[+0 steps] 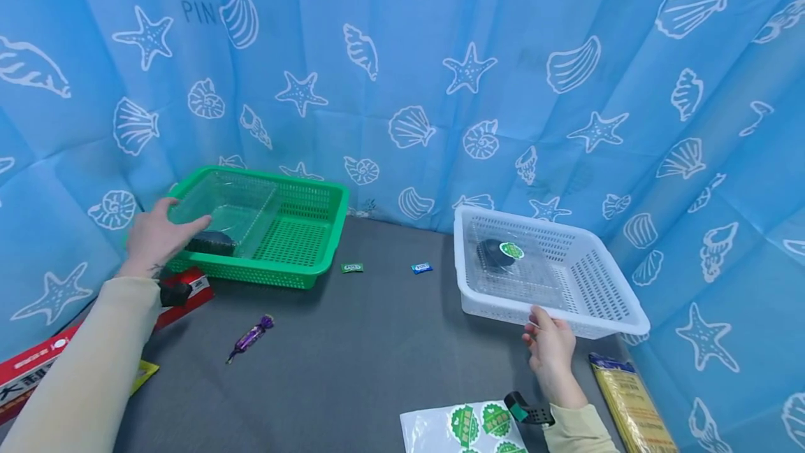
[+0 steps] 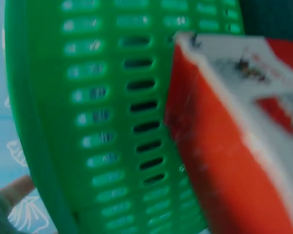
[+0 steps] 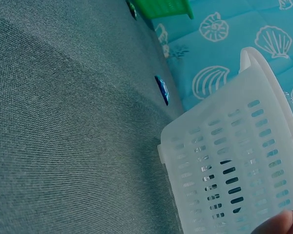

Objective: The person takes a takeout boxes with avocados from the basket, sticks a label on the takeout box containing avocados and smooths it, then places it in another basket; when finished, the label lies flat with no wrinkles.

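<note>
My left hand [image 1: 160,233] is over the left end of the green basket [image 1: 295,268], thumb and fingers spread apart with nothing held between them. Beneath it, a clear plastic box [image 1: 242,205] sits in the basket with a dark item [image 1: 212,242] at its front. My right hand [image 1: 552,348] grips the front rim of the white basket [image 1: 604,327], fingers curled at the edge; a fingertip [image 3: 278,223] shows against its wall in the right wrist view. Inside that basket is another clear plastic box [image 1: 528,278], with a dark round thing in it and a green round sticker [image 1: 511,250] on top.
A red box [image 1: 182,299] lies under my left forearm, against the green basket. Two small packets, green [image 1: 352,268] and blue [image 1: 422,268], and a purple wrapped candy [image 1: 250,338] lie on the grey table. Nearer are a sticker sheet [image 1: 434,432] and a yellow packet [image 1: 632,404].
</note>
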Demonstrator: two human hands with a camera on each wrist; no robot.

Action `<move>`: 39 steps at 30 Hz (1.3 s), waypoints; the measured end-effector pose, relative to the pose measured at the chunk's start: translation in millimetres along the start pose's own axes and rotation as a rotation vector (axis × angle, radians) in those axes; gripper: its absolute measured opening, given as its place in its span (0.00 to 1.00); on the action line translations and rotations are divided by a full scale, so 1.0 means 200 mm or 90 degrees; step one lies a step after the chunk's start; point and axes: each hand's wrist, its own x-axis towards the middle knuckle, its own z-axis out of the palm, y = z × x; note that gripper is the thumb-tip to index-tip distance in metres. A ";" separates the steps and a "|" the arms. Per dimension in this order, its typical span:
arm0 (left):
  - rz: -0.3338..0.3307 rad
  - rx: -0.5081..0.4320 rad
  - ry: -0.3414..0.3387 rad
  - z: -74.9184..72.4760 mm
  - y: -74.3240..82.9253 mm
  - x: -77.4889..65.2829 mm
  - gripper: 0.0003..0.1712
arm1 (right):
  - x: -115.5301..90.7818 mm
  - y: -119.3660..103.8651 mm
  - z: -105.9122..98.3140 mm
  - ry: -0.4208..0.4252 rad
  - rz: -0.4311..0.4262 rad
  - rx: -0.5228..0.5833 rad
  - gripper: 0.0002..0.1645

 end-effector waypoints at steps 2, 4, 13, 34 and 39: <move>0.022 0.011 -0.034 -0.01 -0.01 0.01 0.53 | 0.01 0.01 -0.01 -0.002 -0.011 0.003 0.15; 0.037 0.020 -0.068 -0.02 -0.01 0.03 0.54 | 0.02 0.02 -0.01 0.002 -0.014 0.005 0.16; 0.032 0.082 -0.175 -0.04 -0.02 0.07 0.56 | 0.13 0.12 -0.03 0.009 0.005 0.008 0.22; 0.108 -0.074 -0.237 -0.07 -0.06 0.13 0.33 | 0.02 -0.01 0.00 0.007 0.054 0.012 0.14; 0.069 -0.104 -0.236 -0.08 -0.05 0.14 0.30 | 0.02 -0.01 0.00 0.009 0.056 0.022 0.13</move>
